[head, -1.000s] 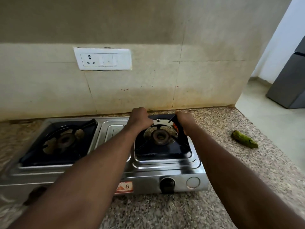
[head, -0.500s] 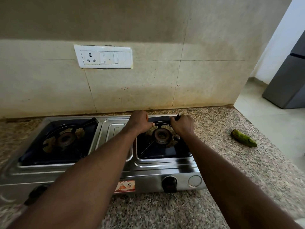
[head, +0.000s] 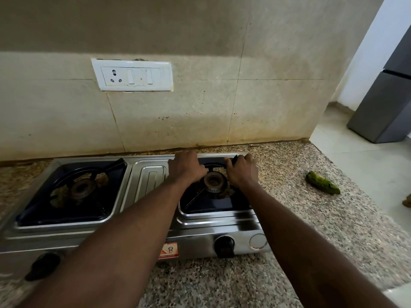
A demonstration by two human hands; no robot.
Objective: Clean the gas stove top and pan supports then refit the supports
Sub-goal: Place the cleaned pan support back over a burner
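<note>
In the head view, your left hand (head: 186,167) and right hand (head: 242,172) both curl round the far rim of the right pan support (head: 213,206), at ten and two o'clock of its burner (head: 214,182). That support lies on the gas stove's (head: 151,181) right side, and the left pan support (head: 66,196) is at nine o'clock, well apart from both hands.

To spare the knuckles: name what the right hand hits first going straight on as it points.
Probably the tiled wall: the right hand, gripping the pan support at its far corner, points there across a counter strip; depth unclear.
</note>
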